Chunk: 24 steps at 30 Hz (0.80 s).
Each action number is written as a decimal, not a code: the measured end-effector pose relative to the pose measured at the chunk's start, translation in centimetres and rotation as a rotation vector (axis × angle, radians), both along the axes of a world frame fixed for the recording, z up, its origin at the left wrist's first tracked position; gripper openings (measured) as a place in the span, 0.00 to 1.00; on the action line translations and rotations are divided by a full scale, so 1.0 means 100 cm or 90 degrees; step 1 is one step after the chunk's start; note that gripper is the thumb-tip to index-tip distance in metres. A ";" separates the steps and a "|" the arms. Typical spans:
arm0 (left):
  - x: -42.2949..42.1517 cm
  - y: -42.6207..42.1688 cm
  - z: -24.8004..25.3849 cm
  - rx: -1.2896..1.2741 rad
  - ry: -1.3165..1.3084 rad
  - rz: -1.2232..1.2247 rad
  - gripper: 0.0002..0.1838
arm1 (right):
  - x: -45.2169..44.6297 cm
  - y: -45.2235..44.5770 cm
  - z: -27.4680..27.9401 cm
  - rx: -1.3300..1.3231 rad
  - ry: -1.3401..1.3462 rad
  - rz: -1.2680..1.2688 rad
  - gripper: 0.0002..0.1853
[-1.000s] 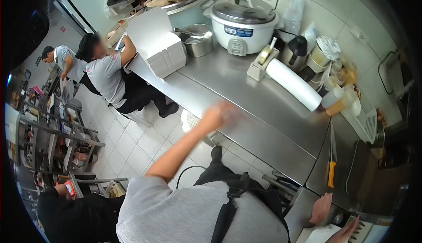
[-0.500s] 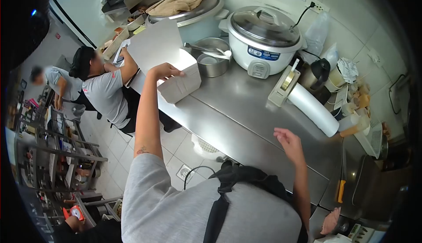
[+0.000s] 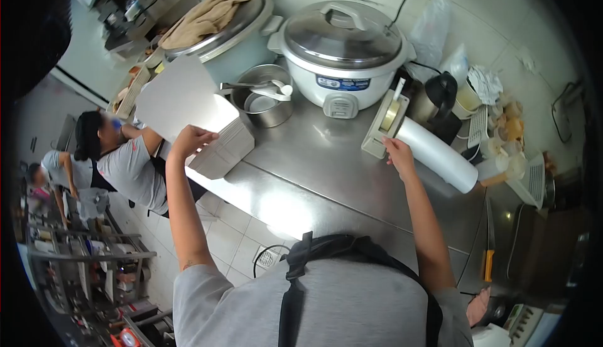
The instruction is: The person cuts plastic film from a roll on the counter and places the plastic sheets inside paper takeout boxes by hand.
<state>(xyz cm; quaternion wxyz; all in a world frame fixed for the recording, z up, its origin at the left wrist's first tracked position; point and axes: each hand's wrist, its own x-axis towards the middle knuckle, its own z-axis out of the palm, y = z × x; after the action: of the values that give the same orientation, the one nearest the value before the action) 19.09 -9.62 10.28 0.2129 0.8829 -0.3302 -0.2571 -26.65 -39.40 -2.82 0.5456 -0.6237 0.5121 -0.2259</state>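
Observation:
My left hand is closed at the near edge of the white cardboard boxes, which are nested in a stack with one lid standing up. Its fingertips rest along the top edge. Farther right, the fingers of my right hand are pinched together at the near end of the tape dispenser. Whatever lies between these fingertips is too small to make out. A roll of clear tape sits in the dispenser, and a white plastic roll lies beside it.
Behind stand a rice cooker, a metal pot with utensils and a large container with a brown cloth. A yellow-handled knife lies at the right. A seated co-worker is at the left; another person stands beyond.
My right hand has moved forward from above the near counter to the tape dispenser, and its fingers have closed. My left hand stays at the boxes. The camera view has shifted.

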 end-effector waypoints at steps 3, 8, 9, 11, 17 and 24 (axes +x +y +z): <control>-0.002 -0.005 0.008 0.026 0.035 0.000 0.19 | 0.004 -0.002 0.003 0.038 0.055 -0.024 0.25; -0.013 -0.010 0.010 0.050 -0.068 -0.009 0.16 | 0.012 0.001 -0.009 0.198 -0.192 -0.110 0.23; -0.013 -0.012 0.009 0.048 -0.075 -0.029 0.15 | 0.017 0.008 -0.006 0.219 -0.243 -0.144 0.23; -0.013 -0.010 0.006 0.046 -0.086 -0.067 0.14 | 0.023 0.016 -0.007 0.250 -0.340 -0.207 0.22; -0.008 -0.003 0.005 0.062 -0.149 -0.132 0.13 | 0.041 0.034 -0.008 0.276 -0.455 -0.334 0.15; 0.000 0.006 -0.024 0.011 -0.340 -0.223 0.11 | 0.038 0.046 -0.032 0.195 -0.604 -0.238 0.17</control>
<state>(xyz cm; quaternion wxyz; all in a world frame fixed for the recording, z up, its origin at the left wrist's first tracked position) 19.05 -9.06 7.83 0.0638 0.8507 -0.5192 -0.0515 -22.88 -34.80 -6.03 0.7524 -0.2646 0.3388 -0.4991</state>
